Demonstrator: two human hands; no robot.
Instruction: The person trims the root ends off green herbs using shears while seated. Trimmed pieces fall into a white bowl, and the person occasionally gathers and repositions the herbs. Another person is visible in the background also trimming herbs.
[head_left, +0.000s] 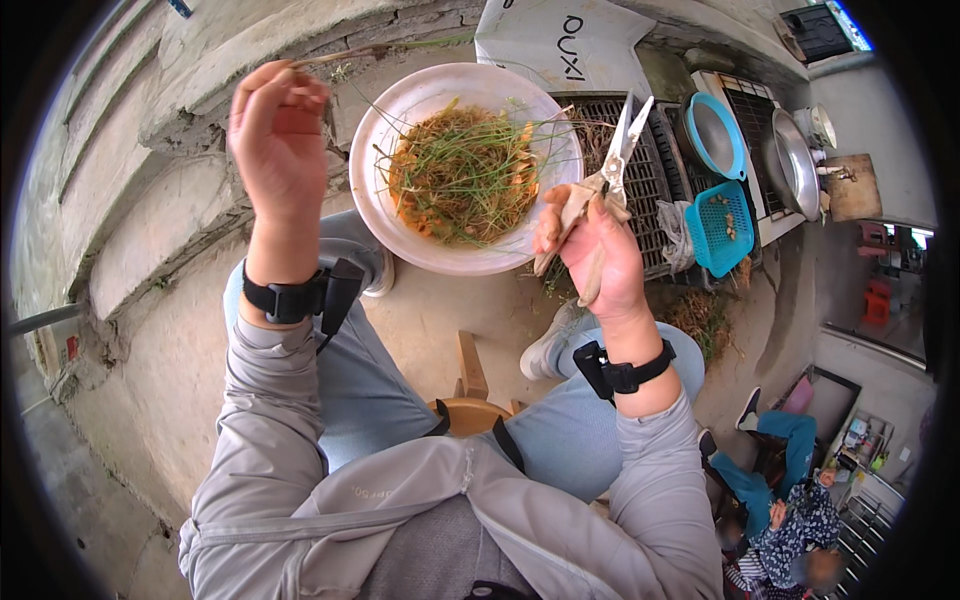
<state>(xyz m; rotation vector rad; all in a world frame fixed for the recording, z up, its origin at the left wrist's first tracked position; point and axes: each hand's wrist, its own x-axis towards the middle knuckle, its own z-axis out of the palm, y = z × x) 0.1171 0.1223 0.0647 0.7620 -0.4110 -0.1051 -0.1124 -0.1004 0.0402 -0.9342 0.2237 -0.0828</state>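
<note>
My left hand (279, 131) is raised left of a pale plastic basin (366, 161). A long thin green plant stalk (375, 49) is pinched between its fingers and reaches right, beyond the basin's far rim. Inside the basin lies a tangled heap of cut green and brown stems (465, 172), with orange pieces (409, 214) around its edge. My right hand (611, 259) is at the basin's right side, palm up, gripping metal scissors (615, 169) with beige handles. The scissor blades point away from me and are spread slightly apart.
Black plastic crates (645, 187) stand right of the basin, near a turquoise basket (720, 255) holding small brown pieces and a blue-rimmed sieve (716, 135). Stems lie on the floor (697, 319). Concrete steps (172, 225) rise at left. Another person (795, 525) sits lower right. A wooden stool (469, 418) is beneath me.
</note>
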